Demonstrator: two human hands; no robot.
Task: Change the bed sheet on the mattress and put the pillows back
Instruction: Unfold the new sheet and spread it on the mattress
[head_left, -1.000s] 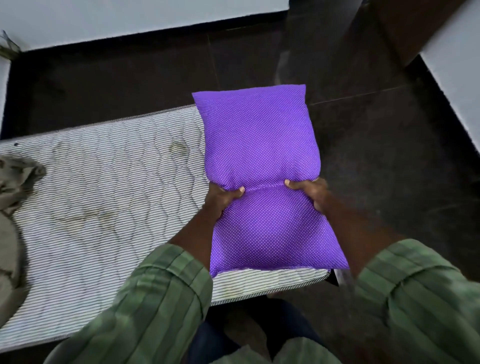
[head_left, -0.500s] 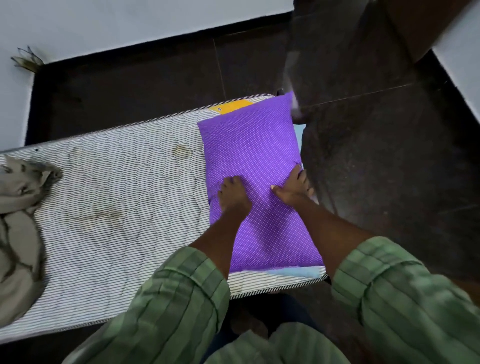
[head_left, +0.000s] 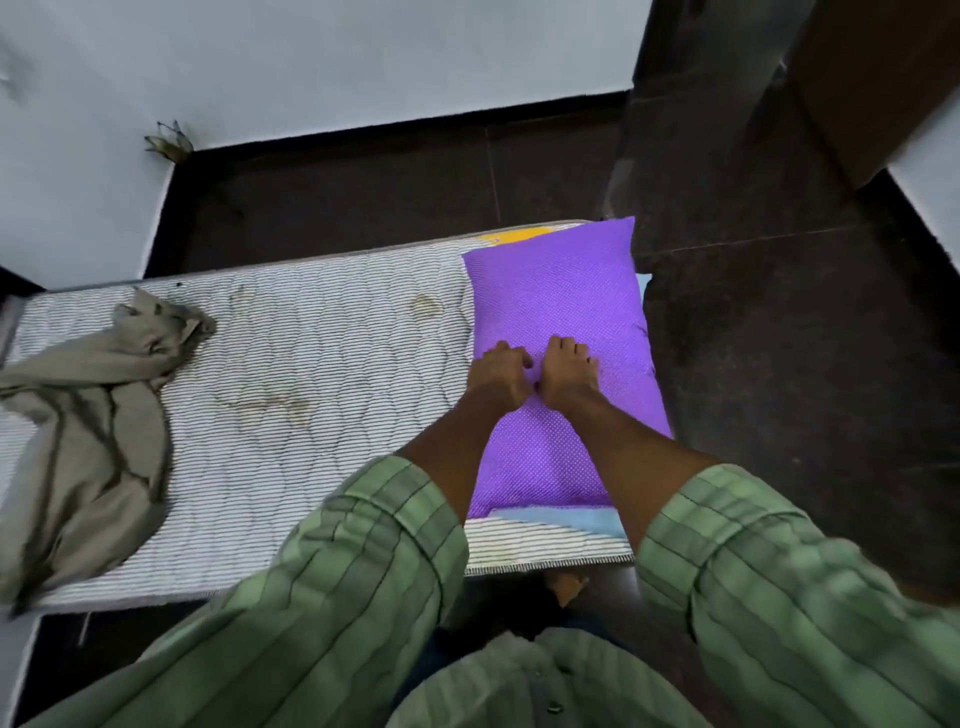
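Here one purple pillow (head_left: 556, 296) on mattress (head_left: 311, 374); left hand (head_left: 496, 376), right hand (head_left: 566, 371) fingers curled, pressing it.

Floor (head_left: 779, 322): dark polished stone tiles with thin pale joints and faint sheen. Walls (head_left: 311, 62): plain white, finished with a black skirting band (head_left: 415, 130) at floor level. Upper right: brown wooden panel (head_left: 872, 78). Left wall corner: a small dried, leaf-like object (head_left: 169, 141).

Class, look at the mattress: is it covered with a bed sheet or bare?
Bare. The mattress shows its striped quilted ticking and stains; only a crumpled cloth lies at one end.
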